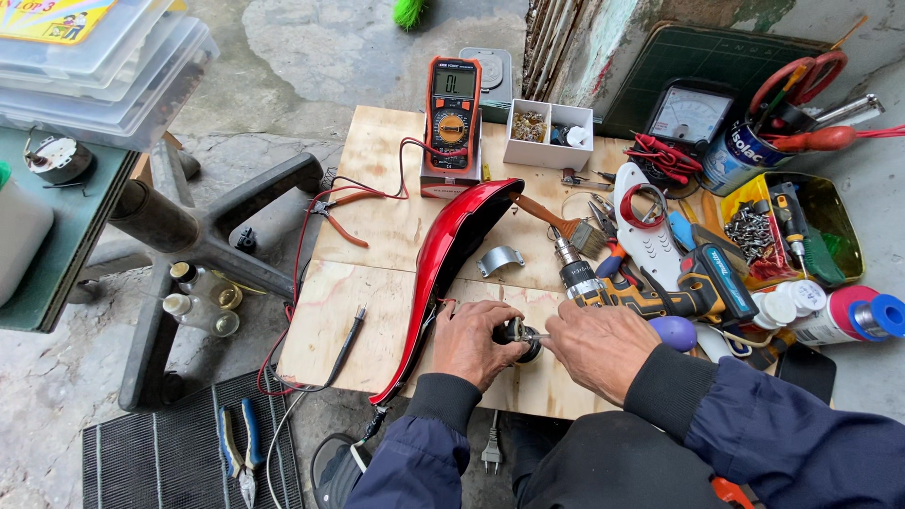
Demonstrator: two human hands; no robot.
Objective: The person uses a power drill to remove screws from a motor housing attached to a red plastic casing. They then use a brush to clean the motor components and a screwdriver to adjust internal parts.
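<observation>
My left hand (471,341) grips a small round black and silver part (518,336) on the plywood board (377,226). My right hand (600,345) pinches the same part from the right with its fingertips. A long red curved cover (443,250) stands on its edge just left of my left hand, with wires running from its inside. A yellow and black cordless drill (641,294) lies directly behind my right hand. A small curved metal bracket (499,259) rests on the board beyond both hands.
An orange multimeter (452,113) with red and black leads stands at the back, beside a white parts box (549,132). Pliers (335,212), a brush (561,222), a screw tray (801,231), spray cans (848,319) and a tool can (745,151) crowd the right. A chair base (207,236) lies left.
</observation>
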